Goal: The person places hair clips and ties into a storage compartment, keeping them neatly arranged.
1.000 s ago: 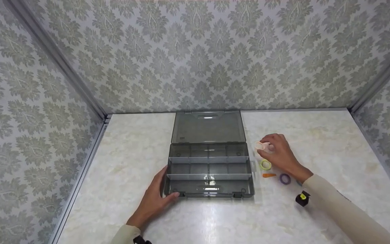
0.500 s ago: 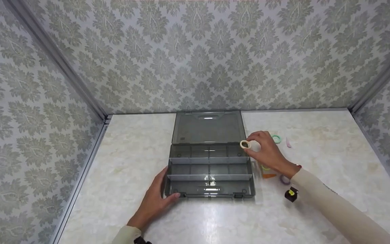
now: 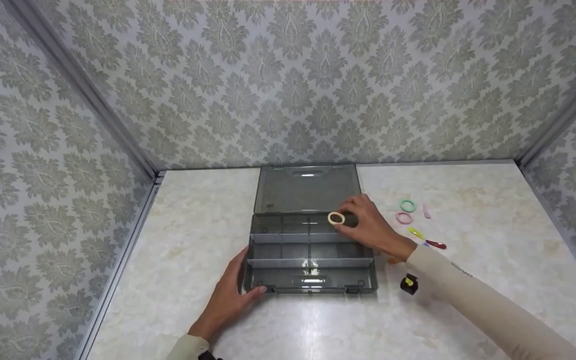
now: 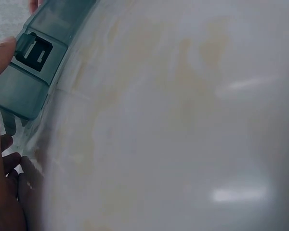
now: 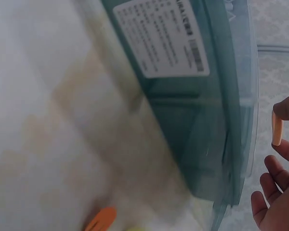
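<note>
Reaching over the far row of the smoky translucent plastic compartment box (image 3: 310,250), the right hand (image 3: 370,230) pinches a small cream elastic ring (image 3: 336,218) between thumb and fingers, holding it above the back right compartment. The left hand (image 3: 228,300) lies with relaxed fingers against the box's near left corner. Every compartment that shows looks bare. Coloured rings and clips lie scattered on the glossy marbled surface (image 3: 178,240).
</note>
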Action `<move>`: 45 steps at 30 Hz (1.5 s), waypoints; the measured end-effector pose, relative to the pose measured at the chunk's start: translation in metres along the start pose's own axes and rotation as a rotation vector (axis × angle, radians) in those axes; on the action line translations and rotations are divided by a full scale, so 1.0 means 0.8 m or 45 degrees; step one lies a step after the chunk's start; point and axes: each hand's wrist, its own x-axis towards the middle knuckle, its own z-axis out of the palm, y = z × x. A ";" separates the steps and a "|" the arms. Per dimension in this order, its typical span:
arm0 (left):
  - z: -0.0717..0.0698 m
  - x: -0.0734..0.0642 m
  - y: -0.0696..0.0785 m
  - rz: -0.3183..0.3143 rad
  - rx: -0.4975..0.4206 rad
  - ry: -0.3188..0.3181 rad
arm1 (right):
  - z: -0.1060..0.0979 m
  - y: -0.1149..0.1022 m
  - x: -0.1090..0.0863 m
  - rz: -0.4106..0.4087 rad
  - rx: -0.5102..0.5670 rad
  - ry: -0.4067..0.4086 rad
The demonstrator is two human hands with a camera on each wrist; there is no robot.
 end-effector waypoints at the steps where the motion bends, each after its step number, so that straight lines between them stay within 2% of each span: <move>1: 0.000 0.000 0.000 0.000 0.002 -0.003 | 0.002 -0.003 0.003 -0.014 0.006 -0.008; 10: 0.000 -0.003 0.002 -0.019 0.031 -0.043 | 0.026 -0.025 0.028 -0.134 0.010 -0.096; 14: -0.001 -0.002 0.001 -0.013 0.032 -0.029 | 0.038 -0.034 0.041 -0.182 -0.007 -0.142; 24: 0.002 -0.001 0.000 -0.039 0.039 -0.027 | 0.060 -0.049 0.068 -0.200 -0.110 -0.275; 32: -0.001 0.001 0.000 -0.002 0.018 -0.014 | 0.072 -0.055 0.085 -0.235 -0.090 -0.294; 37: 0.000 0.002 0.001 -0.035 0.055 -0.020 | 0.080 -0.063 0.096 -0.282 -0.121 -0.305; 45: 0.002 0.002 0.003 -0.026 0.079 -0.018 | 0.095 -0.071 0.112 -0.256 -0.168 -0.382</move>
